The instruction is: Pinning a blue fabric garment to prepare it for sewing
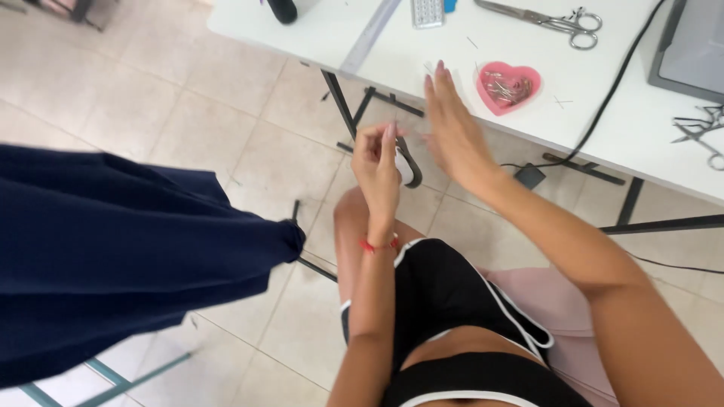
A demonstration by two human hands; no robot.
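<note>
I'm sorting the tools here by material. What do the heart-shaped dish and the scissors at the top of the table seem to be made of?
The heart-shaped dish looks like pink moulded plastic: even colour, smooth rounded rim, a dull sheen. The scissors look all metal, probably steel: silver-grey from blades to finger loops, with no coloured handle covering.

Bare arms, red string bracelet (377,246) on left wrist, black white-trimmed shorts (445,294) and top.
</note>
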